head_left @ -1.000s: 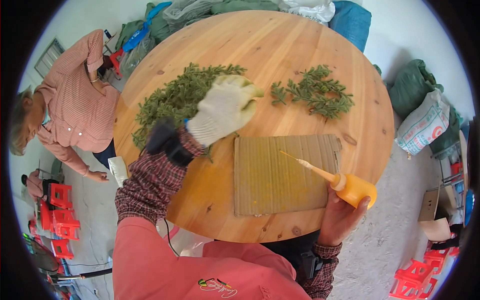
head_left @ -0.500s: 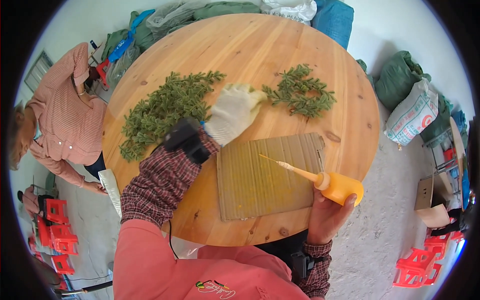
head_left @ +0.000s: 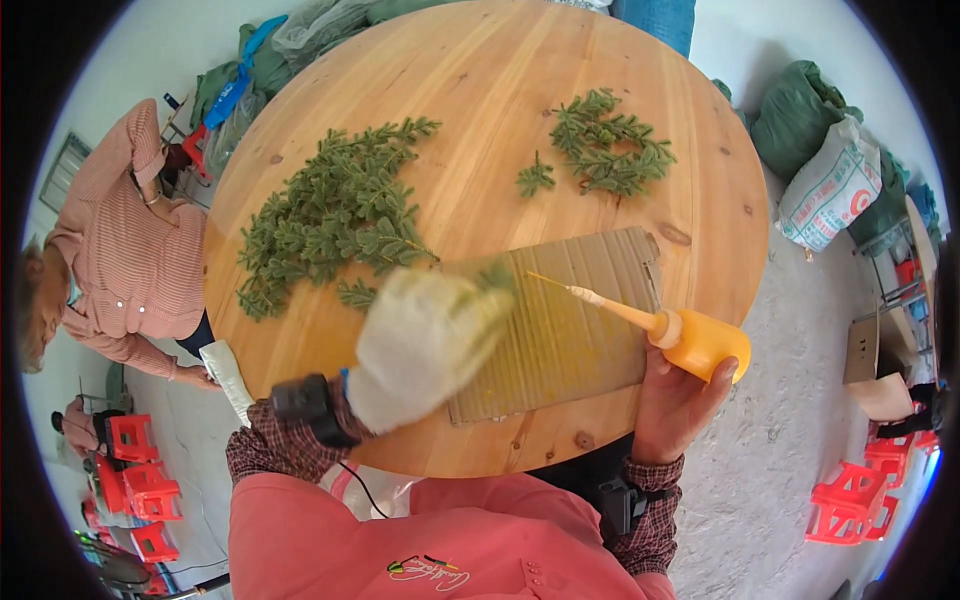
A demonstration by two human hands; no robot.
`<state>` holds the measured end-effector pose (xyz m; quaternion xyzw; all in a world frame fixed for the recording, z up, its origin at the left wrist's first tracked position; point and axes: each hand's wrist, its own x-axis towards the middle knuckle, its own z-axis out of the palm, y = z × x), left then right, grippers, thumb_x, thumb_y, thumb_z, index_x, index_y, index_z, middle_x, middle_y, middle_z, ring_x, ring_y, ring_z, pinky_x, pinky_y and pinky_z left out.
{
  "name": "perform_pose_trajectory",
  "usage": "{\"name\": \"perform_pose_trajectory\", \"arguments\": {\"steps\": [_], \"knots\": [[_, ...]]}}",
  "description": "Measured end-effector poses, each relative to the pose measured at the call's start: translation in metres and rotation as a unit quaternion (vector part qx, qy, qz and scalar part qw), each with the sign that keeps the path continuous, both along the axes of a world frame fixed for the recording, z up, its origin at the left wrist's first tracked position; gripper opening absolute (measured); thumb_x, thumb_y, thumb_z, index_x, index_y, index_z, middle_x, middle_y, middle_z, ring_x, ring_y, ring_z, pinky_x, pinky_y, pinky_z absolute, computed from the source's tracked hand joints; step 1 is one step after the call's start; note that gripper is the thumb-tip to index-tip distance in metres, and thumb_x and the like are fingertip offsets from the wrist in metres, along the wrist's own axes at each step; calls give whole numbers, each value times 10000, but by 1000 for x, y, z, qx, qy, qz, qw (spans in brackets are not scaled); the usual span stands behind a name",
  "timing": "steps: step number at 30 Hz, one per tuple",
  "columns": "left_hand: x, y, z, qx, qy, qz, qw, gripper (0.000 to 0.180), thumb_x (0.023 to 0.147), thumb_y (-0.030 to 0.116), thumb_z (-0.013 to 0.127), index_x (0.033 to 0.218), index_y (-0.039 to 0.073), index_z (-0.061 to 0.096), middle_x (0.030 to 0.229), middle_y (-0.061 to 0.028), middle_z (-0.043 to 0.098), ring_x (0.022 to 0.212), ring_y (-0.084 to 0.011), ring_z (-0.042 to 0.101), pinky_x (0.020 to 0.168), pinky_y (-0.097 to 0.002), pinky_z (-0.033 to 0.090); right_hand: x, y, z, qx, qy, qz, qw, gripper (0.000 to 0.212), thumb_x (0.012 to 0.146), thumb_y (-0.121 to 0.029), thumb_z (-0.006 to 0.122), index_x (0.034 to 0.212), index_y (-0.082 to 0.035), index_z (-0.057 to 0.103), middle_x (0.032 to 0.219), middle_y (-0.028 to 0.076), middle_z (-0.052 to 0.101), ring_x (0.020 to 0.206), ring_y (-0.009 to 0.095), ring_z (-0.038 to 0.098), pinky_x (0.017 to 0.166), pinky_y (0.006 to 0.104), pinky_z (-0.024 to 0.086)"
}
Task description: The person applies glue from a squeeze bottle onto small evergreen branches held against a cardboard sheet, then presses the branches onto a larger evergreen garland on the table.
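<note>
My left hand [head_left: 425, 345], in a white glove, is over the left part of the cardboard sheet [head_left: 590, 375]. Its fingers pinch a small green sprig [head_left: 496, 275], both smeared by motion. My bare right hand [head_left: 672, 410] grips an orange squeeze bottle [head_left: 708, 347] by its body, at the board's right edge. The bottle's long thin tip points left above the cardboard, apart from the sprig. A large heap of green sprigs [head_left: 335, 215] lies to the left. A smaller cluster of sprigs [head_left: 615, 150] is at the far right, with one single sprig [head_left: 535, 176] beside it.
Everything lies on a round wooden table [head_left: 480, 110]. At the left a person in a striped pink shirt [head_left: 135, 240] stands at its edge. Filled sacks [head_left: 830, 185] lean on the right wall, near a cardboard box [head_left: 878, 365] and red stools [head_left: 845, 505].
My left hand has drawn back from the far right cluster toward me, leaving a single sprig there, and now holds another sprig. My right hand still holds the bottle.
</note>
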<state>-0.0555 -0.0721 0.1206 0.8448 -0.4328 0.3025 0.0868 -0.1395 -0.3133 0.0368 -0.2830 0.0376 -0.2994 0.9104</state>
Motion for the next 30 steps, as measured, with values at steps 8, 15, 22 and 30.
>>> {"name": "perform_pose_trajectory", "arguments": {"steps": [8, 15, 22, 30], "knots": [[-23, 9, 8, -26, 200, -14, 979, 298, 726, 188, 773, 1010, 149, 688, 876, -38, 614, 838, -235, 592, 748, -384, 443, -1, -2, -1, -24, -4, 0, 1000, 492, 973, -449, 561, 1294, -84, 488, 1261, 106, 582, 1098, 235, 584, 835, 330, 506], [3, -1, -4, -35, 135, -60, 988, 268, 732, 200, 775, 976, 155, 674, 940, -23, 632, 913, -232, 612, 828, -379, 450, -1, -2, -4, -53, 2, -10, 999, 505, 974, -452, 555, 1307, -79, 480, 1280, 112, 572, 1144, 256, 577, 896, 363, 515], [-3, 2, -35, 13, 168, -48, 985, 288, 736, 228, 777, 981, 142, 651, 1038, -36, 633, 1033, -247, 601, 879, -392, 448, -3, 4, -2, -75, 27, -34, 996, 521, 977, -448, 548, 1329, -72, 468, 1300, 115, 566, 1175, 270, 572, 930, 385, 514], [1, -2, -37, -36, 216, 5, 976, 428, 726, 275, 786, 1085, 116, 617, 1087, -77, 625, 1095, -293, 576, 922, -424, 433, -14, 9, -12, -137, 37, -64, 988, 542, 972, -458, 545, 1329, -56, 469, 1300, 115, 563, 1158, 256, 578, 910, 372, 501]]}}
